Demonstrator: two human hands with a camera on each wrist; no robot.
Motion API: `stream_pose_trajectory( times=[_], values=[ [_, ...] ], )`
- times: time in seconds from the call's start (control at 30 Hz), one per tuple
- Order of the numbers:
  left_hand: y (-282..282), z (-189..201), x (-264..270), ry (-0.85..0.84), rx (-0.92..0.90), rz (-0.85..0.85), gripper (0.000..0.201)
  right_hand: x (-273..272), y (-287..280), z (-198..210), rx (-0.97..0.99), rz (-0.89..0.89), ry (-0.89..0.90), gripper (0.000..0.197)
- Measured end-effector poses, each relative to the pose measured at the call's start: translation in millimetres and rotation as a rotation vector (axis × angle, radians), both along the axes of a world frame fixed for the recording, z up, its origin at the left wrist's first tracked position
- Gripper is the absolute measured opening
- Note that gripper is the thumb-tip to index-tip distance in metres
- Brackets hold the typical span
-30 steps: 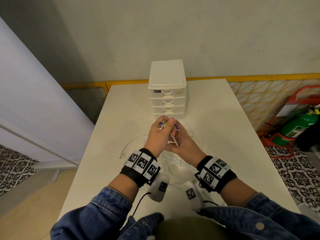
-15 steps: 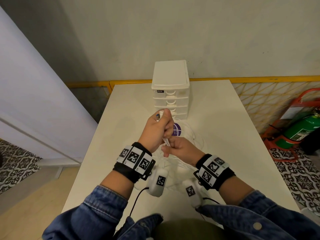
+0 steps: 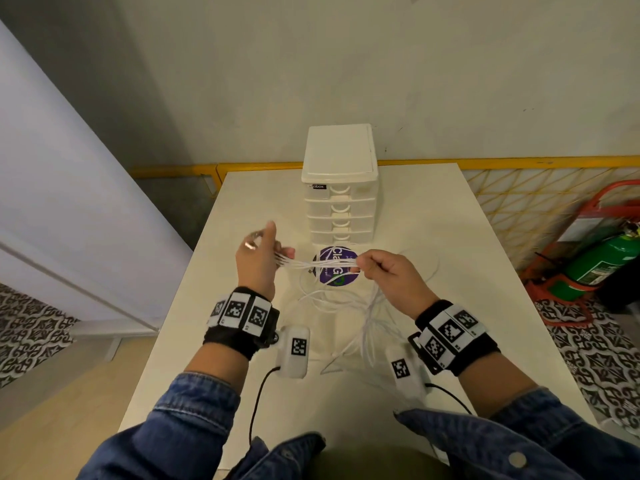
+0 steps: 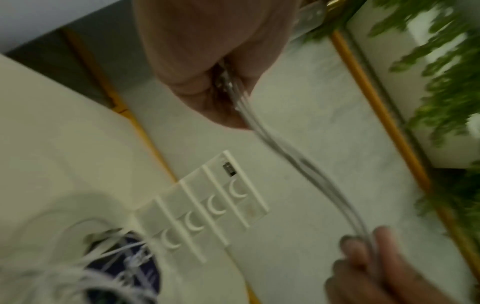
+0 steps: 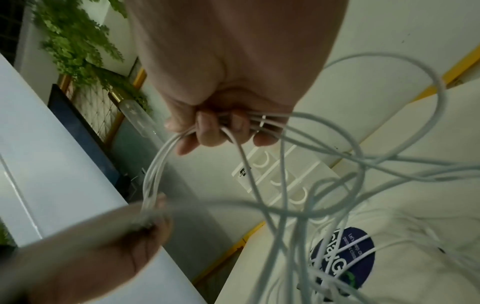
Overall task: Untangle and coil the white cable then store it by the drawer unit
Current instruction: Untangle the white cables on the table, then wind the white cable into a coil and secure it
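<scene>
Fingers [image 5: 207, 131] of the right hand [image 3: 391, 275] are curled tight round a bundle of strands of the white cable [image 3: 318, 264], while the left hand [image 3: 258, 261] pinches the same bundle at its other end, thumb raised. Between the two fists the strands run nearly level, held in the air above the surface [image 3: 433, 216]. Below the right hand the rest of the cable hangs in loose, crossing loops and trails onto the surface, over a round purple sticker [image 3: 337, 271] that lies just in front of the drawer unit [image 3: 337, 188].

The drawer unit, white with four drawers, stands upright near the far edge of the surface, close to the wall. Bare surface shows to its left and right, and more to the right of the cable loops, reaching the right-hand edge. A yellow rail [image 3: 519, 161] runs behind the far edge. A green cylinder [image 3: 599, 268] in a red stand sits on the patterned floor beyond the right edge, well apart from the hands.
</scene>
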State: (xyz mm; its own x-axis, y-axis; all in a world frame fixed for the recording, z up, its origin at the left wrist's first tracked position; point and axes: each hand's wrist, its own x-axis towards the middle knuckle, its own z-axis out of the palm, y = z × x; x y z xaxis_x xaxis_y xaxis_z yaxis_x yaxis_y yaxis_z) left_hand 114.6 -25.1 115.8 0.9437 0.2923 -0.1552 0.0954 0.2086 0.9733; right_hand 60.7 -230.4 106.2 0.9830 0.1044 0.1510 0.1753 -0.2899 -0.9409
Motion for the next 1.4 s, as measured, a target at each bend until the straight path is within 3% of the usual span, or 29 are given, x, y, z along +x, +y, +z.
stream_pose_trajectory(
  times=[0.03,0.1,0.17,0.2,0.27,0.33,0.37,0.47,0.57,0.77,0.87,1.07,1.2,1.4],
  values=[
    [1.5,-11.9,0.3,0.077,-0.014,0.013,0.029,0.7,-0.8,-0.9,-0.016,0.004,-0.006,0.023],
    [4.9,-34.4,0.8,0.207,0.035,0.025,0.055,1.9,-1.0,-4.0,-0.082,0.023,-0.008,0.02],
    [7.5,-45.5,-2.6,0.264,0.231,0.047,0.08,3.3,-1.2,-5.7,-0.159,0.031,-0.019,0.021],
    [8.8,-46.0,-4.7,0.231,0.351,0.076,0.083,3.8,-1.7,-5.2,-0.183,0.026,-0.027,0.021],
    [7.1,-36.6,-8.5,0.055,0.552,0.057,0.061,4.1,-1.9,-3.4,-0.217,0.01,-0.038,0.023],
    [-3.1,-18.7,-12.2,-0.102,0.554,-0.183,0.028,5.6,-0.6,-3.2,-0.246,0.009,-0.051,0.026],
    [-11.3,-9.0,-15.5,-0.126,0.497,-0.374,0.023,6.8,0.4,-3.4,-0.252,0.011,-0.053,0.026],
    [-29.3,-3.2,-23.4,-0.123,0.473,-0.801,0.034,11.7,2.1,-4.2,-0.24,0.011,-0.043,0.026],
    [-28.0,-16.2,-23.2,-0.133,0.521,-0.845,0.044,13.6,-2.7,-1.0,-0.189,-0.039,-0.031,0.024],
    [-24.7,-16.6,-30.3,-0.031,0.29,-0.819,0.054,17.0,-12.0,8.7,-0.116,-0.179,-0.066,0.022],
    [-30.2,-0.4,-32.4,0.006,0.036,-0.843,0.051,17.7,-7.0,8.9,0.0,-0.231,-0.068,0.026],
    [-47.3,51.8,-28.1,-0.059,-0.521,-0.916,0.051,10.0,22.0,-13.9,0.156,-0.037,0.035,0.029],
    [-50.1,71.0,-18.9,-0.203,-0.696,-0.813,0.041,1.2,30.2,-34.1,0.084,0.0,0.083,0.023],
    [-44.9,93.0,-3.3,-0.361,-0.826,-0.535,0.036,-7.7,24.5,-45.6,-0.231,0.065,0.097,0.021]
  ],
)
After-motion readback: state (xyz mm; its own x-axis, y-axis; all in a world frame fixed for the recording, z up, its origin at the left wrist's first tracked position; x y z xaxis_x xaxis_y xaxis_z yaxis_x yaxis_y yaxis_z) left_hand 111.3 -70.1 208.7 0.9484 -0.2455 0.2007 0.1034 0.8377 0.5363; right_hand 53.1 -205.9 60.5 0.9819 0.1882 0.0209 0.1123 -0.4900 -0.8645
